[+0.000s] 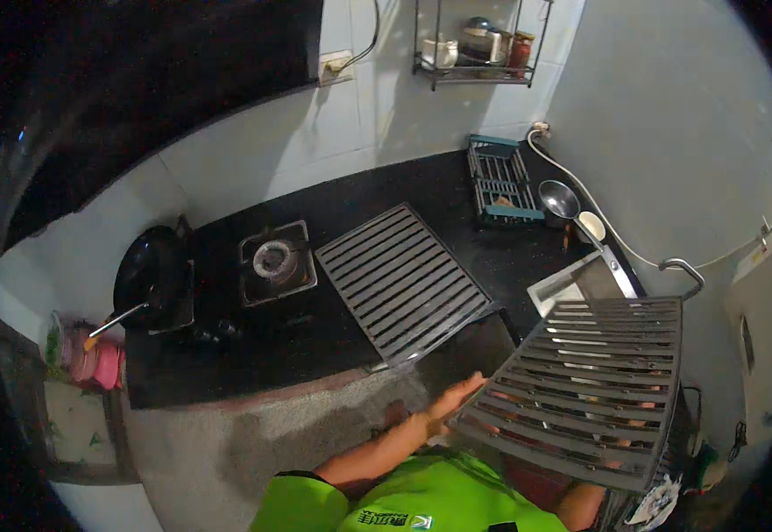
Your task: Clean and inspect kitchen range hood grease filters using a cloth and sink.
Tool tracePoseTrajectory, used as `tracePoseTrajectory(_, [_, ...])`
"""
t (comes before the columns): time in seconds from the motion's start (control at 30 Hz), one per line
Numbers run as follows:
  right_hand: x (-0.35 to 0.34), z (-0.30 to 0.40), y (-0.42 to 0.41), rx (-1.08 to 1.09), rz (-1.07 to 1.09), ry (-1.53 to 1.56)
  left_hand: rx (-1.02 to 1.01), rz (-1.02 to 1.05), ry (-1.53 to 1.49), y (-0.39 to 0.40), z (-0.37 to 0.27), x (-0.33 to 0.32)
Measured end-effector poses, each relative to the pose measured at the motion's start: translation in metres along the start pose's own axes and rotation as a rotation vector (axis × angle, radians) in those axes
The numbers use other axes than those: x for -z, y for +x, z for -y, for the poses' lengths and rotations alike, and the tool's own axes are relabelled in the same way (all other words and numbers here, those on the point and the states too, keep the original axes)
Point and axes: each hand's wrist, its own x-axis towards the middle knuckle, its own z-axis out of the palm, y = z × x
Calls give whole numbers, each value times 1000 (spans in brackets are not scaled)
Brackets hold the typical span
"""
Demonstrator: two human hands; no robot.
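Note:
A grey slatted panel (585,392) is held up at the lower right, in front of my body and partly over the sink. My left hand (456,402) grips its left edge. Behind the slats is my right hand (632,425), seen only in strips through the gaps; its forearm comes up from below, and its grip is mostly hidden. A second, similar slatted panel (406,286) lies on the black countertop, between the gas burner and the sink, its near corner at the counter's front edge.
A gas burner (273,261) and a black wok (153,276) stand left. A teal-ended drying rack (502,179), a metal ladle (560,199) and a sink (575,282) with a curved faucet (685,269) are right. Above hangs a wire shelf (479,76) with jars.

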Motion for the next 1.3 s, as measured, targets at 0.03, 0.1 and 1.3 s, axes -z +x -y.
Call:
tracePoseTrajectory(0.03, [0, 3, 4, 3, 1, -16, -20, -14, -17, -9, 1, 28])
tracePoseTrajectory(0.1, [4, 10, -1, 42, -60, -50, -96, -407, 243, -23, -1, 76])
tracePoseTrajectory(1.3, [-77, 140, 107, 420, -9, -276, -663, -764, -189, -4, -15, 161])
